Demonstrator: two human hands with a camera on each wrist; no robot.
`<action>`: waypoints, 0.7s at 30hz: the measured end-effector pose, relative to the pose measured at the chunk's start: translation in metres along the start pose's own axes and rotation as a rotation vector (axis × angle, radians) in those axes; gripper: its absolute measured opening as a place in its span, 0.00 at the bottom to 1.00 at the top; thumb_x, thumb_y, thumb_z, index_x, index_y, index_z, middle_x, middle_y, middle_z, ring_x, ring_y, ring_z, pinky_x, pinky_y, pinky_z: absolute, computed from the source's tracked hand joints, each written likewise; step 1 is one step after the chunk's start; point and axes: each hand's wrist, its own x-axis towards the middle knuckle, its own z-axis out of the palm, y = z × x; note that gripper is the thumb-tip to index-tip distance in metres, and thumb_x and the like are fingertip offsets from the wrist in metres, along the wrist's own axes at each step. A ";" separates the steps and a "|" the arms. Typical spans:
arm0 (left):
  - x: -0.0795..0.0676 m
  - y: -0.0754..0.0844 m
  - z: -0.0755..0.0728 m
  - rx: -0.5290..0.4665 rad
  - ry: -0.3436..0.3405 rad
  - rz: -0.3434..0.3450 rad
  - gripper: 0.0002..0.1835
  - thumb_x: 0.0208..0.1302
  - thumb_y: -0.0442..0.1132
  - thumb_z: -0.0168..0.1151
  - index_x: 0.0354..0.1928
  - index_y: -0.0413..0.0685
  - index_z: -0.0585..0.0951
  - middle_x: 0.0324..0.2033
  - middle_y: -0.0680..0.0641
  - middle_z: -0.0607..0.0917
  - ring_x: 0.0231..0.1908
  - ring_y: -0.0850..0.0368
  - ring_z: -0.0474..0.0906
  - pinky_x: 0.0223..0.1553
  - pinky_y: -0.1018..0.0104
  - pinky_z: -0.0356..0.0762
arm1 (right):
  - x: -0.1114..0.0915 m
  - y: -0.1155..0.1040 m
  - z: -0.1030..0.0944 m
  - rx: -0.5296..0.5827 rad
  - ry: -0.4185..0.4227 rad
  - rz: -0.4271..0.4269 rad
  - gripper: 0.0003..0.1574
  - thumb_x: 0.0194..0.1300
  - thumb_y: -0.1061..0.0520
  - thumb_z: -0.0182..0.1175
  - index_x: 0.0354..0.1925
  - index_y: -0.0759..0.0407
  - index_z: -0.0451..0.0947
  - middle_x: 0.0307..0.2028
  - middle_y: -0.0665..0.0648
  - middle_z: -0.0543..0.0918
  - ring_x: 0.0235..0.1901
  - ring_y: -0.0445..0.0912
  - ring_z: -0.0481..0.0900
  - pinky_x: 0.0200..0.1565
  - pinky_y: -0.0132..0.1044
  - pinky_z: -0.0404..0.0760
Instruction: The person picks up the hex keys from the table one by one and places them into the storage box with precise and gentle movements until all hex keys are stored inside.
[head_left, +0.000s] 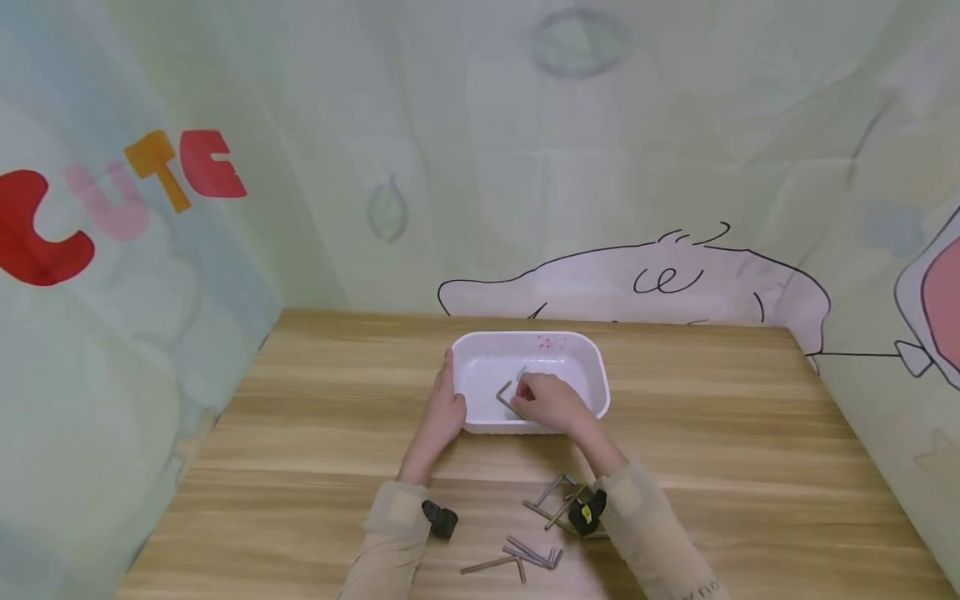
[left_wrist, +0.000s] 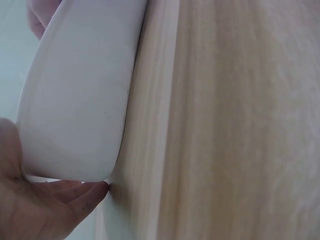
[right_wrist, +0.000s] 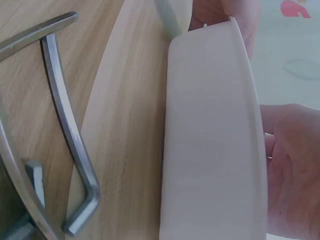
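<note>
A white plastic tray [head_left: 480, 427] stands on the wooden table. My left hand [head_left: 444, 408] holds its left end, fingers along the end wall and thumb at the near corner. In the left wrist view, the left hand [left_wrist: 45, 205] grips the tray's lower corner. My right hand [head_left: 551, 402] is inside the tray, reaching over the near rim with its fingers curled together. A small grey hex key end [head_left: 522, 372] shows beyond these fingers, which pinch it. An L-shaped hex key [head_left: 504, 397] lies in the tray beside the fingertips. The right wrist view shows the right hand [right_wrist: 295, 170] past the rim.
Several loose hex keys [head_left: 532, 554] lie on the table near its front. More hex keys [head_left: 552, 504] lie crossed close to the right wrist, partly hidden by its black camera [head_left: 587, 511]. A printed cloth backdrop [head_left: 480, 183] rises behind the table's far edge.
</note>
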 end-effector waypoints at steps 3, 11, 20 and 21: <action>-0.001 -0.002 0.000 0.002 0.006 0.000 0.39 0.64 0.27 0.39 0.76 0.43 0.40 0.74 0.34 0.49 0.74 0.39 0.48 0.74 0.46 0.49 | -0.003 0.000 0.000 -0.018 0.019 -0.033 0.08 0.62 0.51 0.61 0.31 0.54 0.78 0.25 0.49 0.78 0.27 0.42 0.72 0.32 0.35 0.72; 0.001 -0.004 0.001 -0.005 0.024 0.022 0.40 0.62 0.26 0.40 0.76 0.42 0.41 0.73 0.32 0.52 0.73 0.38 0.50 0.74 0.45 0.50 | -0.014 -0.003 -0.009 -0.058 0.073 -0.057 0.07 0.62 0.53 0.62 0.32 0.55 0.79 0.24 0.49 0.77 0.25 0.42 0.71 0.31 0.34 0.71; 0.000 -0.003 0.000 -0.002 0.014 -0.006 0.40 0.64 0.27 0.40 0.76 0.44 0.40 0.74 0.34 0.50 0.74 0.40 0.49 0.74 0.47 0.49 | -0.030 -0.008 -0.017 -0.075 0.114 -0.113 0.07 0.61 0.54 0.63 0.33 0.56 0.79 0.26 0.49 0.78 0.28 0.41 0.72 0.33 0.33 0.73; 0.000 -0.002 0.000 -0.002 0.014 -0.007 0.39 0.64 0.27 0.40 0.76 0.43 0.40 0.74 0.34 0.50 0.74 0.40 0.49 0.74 0.47 0.49 | -0.031 -0.008 -0.018 -0.080 0.125 -0.128 0.07 0.61 0.54 0.63 0.33 0.56 0.79 0.27 0.49 0.79 0.29 0.42 0.73 0.33 0.34 0.74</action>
